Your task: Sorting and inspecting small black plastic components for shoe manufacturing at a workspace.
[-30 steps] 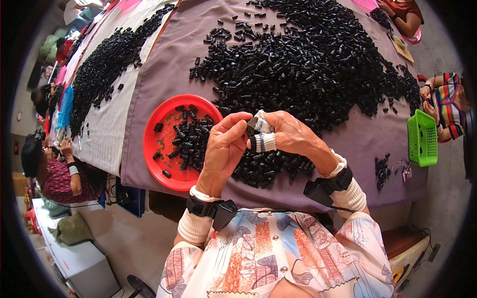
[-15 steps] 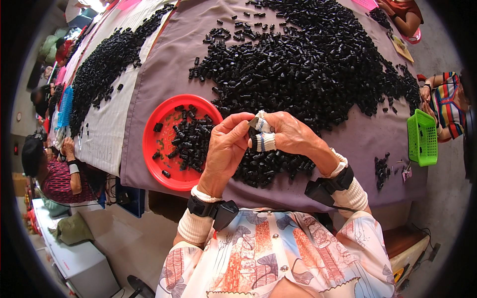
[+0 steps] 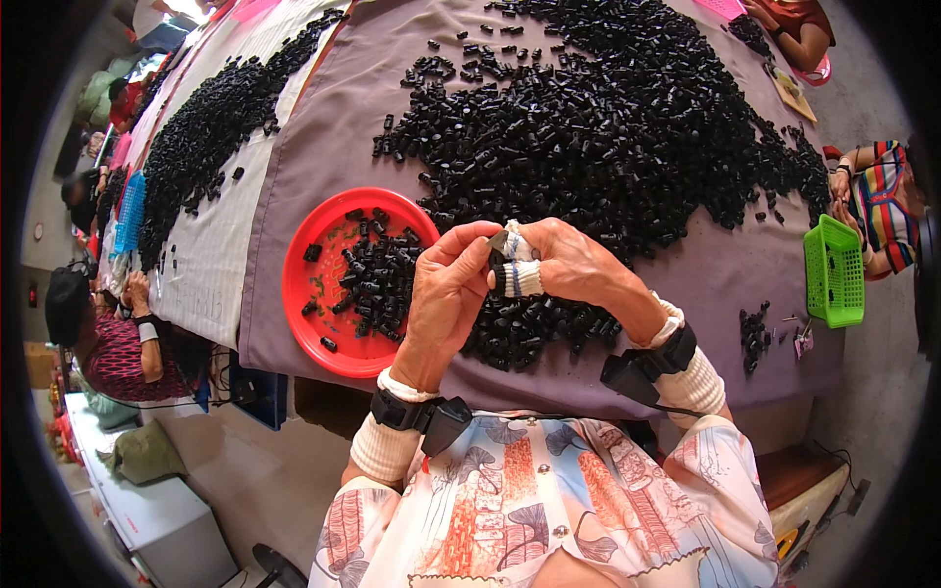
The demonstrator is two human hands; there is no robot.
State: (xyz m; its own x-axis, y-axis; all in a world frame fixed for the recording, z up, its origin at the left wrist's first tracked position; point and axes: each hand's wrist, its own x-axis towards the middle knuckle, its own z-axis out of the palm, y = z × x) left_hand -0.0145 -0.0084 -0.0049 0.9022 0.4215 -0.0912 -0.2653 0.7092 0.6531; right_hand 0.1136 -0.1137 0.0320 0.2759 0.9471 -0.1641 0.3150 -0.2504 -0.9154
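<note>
My left hand (image 3: 437, 294) and my right hand (image 3: 580, 263) meet above the near edge of a large heap of small black plastic parts (image 3: 569, 137). Both are closed, fingertips together, around a small dark piece (image 3: 498, 241) whose shape is mostly hidden. White cloth sleeves with thin dark stripes wrap fingers of my right hand. Left of my hands stands a round red tray (image 3: 304, 338) holding more black parts and some greenish scraps. Loose black parts lie directly beneath my right hand.
On the right side stand a green basket (image 3: 835, 304) and a small cluster of parts (image 3: 755, 338). A co-worker in a striped top (image 3: 887, 206) sits there. At left are another black heap (image 3: 211, 137), a blue basket (image 3: 129, 216) and a co-worker in a patterned top (image 3: 127, 358).
Hardly anything differs. My fingers have shifted very slightly around the small dark piece; the tray and heap stay put.
</note>
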